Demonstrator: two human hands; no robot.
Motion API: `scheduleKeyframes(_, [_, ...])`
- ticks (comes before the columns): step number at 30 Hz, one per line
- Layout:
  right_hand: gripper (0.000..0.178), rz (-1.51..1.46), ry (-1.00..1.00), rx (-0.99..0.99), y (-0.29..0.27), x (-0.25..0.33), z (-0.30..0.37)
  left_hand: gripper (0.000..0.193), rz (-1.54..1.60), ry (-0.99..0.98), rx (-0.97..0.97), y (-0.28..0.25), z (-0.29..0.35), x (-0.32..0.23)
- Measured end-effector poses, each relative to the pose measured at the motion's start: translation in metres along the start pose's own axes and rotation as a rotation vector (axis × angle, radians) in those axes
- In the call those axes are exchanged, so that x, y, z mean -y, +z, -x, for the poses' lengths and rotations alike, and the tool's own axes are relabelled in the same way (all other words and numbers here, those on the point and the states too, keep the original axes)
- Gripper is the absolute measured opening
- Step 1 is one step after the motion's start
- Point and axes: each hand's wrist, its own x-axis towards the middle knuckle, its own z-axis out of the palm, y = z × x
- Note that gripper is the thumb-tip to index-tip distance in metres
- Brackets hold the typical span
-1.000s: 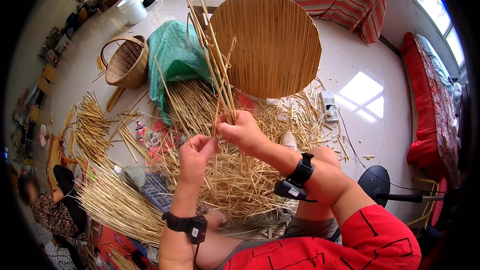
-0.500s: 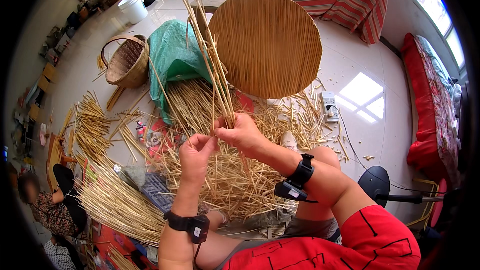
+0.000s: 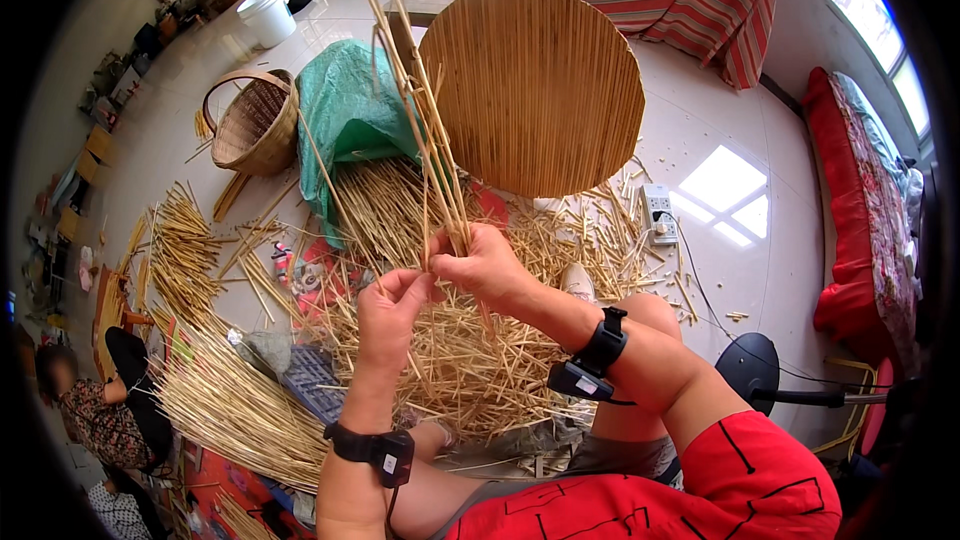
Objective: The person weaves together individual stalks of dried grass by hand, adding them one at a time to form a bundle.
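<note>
Several long pale straw stalks [image 3: 432, 145] rise from my hands and lean up and to the left. My right hand [image 3: 482, 265] is closed round their lower part. Just left of it, my left hand [image 3: 393, 308] pinches a thin stalk between thumb and fingertips, and the two hands touch or nearly touch. Below them lies a loose heap of short cut straw [image 3: 470, 370]. Beyond my hands, a sheaf of straw [image 3: 385, 205] lies in the mouth of a green woven sack [image 3: 345, 90].
A round slatted straw board [image 3: 535, 90] stands behind the stalks. Left are a handled basket [image 3: 255, 130], a straw bundle [image 3: 185, 250] and a long sheaf [image 3: 235, 405]. Right are a power strip [image 3: 658, 213] with a cable and a black round stand [image 3: 748, 370]. A person [image 3: 105, 395] sits far left.
Both hands keep their grip in nearly the same place. The tops of the stalks and my left wrist have shifted very slightly.
</note>
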Motion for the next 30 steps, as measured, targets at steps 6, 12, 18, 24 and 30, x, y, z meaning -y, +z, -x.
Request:
scheduleKeyframes(6, [0.011, -0.101, -0.011, 0.013, 0.006, 0.01, 0.005, 0.01, -0.036, 0.021, -0.052, -0.003, -0.002, 0.005])
scheduleKeyframes(12, [0.013, -0.055, 0.015, -0.029, 0.005, 0.006, 0.004, 0.01, -0.045, 0.025, -0.067, -0.001, -0.002, 0.006])
scheduleKeyframes(18, [0.011, -0.035, -0.032, -0.044, 0.006, 0.003, 0.003, 0.01, -0.083, 0.032, -0.07, 0.0, -0.002, 0.004])
scheduleKeyframes(24, [0.01, -0.005, 0.001, -0.031, 0.003, 0.003, 0.001, 0.011, -0.038, 0.011, -0.02, 0.001, 0.0, 0.0])
scheduleKeyframes(30, [0.011, -0.151, 0.02, 0.041, 0.001, 0.002, 0.001, 0.013, 0.066, -0.052, 0.075, -0.001, 0.001, -0.008])
